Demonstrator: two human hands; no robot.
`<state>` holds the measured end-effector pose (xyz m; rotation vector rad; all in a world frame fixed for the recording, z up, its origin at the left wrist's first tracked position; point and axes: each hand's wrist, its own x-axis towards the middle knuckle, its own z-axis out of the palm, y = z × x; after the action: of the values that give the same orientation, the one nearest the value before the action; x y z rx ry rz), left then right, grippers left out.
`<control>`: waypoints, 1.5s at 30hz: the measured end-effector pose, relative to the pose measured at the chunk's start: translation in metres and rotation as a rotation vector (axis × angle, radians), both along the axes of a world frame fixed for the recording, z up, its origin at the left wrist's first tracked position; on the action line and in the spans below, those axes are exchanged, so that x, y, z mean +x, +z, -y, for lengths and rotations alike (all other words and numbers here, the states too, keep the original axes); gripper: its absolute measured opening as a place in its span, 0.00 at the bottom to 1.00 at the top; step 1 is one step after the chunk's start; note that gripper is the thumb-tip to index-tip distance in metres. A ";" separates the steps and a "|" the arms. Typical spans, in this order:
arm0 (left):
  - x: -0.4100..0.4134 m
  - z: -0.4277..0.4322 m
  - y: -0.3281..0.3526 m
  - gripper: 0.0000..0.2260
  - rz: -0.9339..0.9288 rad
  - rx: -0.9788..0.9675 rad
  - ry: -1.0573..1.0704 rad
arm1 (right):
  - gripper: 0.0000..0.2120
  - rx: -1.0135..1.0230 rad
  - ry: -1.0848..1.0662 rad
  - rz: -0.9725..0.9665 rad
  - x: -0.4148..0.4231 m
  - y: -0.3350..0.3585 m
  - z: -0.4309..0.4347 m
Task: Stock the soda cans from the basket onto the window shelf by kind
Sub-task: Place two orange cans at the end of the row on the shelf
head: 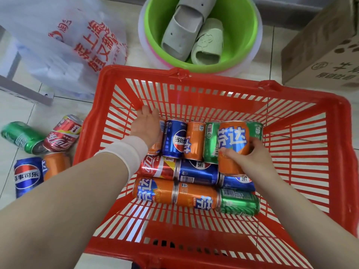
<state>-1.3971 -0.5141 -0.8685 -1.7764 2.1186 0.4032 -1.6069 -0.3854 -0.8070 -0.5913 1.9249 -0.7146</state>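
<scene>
Orange can (232, 140), above the other cans (194, 175) inside the red basket (310, 152), is gripped by the right hand (250, 158), fingers (254, 145) curled round it. Left hand (148, 125) covers the far-left can (155, 149) in the basket; its fingers' state I cannot tell.

On my feed, a green basin (250, 32) sits on the tiled floor (15, 111) at top centre, holding a grey slipper (184, 26) and a pale green slipper (207, 43). A white plastic bag (64, 45) with red print lies left of it, and a cardboard box (320, 49) stands at the right.
</scene>
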 end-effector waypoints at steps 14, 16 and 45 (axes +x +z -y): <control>0.013 -0.016 0.027 0.38 -0.154 0.064 0.072 | 0.35 0.036 -0.012 0.085 0.015 0.015 -0.001; 0.017 -0.024 0.033 0.36 -0.115 0.080 0.064 | 0.35 0.046 -0.021 0.108 0.017 0.020 -0.002; 0.029 -0.196 0.658 0.33 -1.678 0.892 0.950 | 0.44 -0.302 -0.156 0.824 0.056 0.621 -0.120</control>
<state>-1.3684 -0.3180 -0.2108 -1.6484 0.7048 3.1924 -1.5507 -0.2653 -0.1865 -0.2519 1.1082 -1.1462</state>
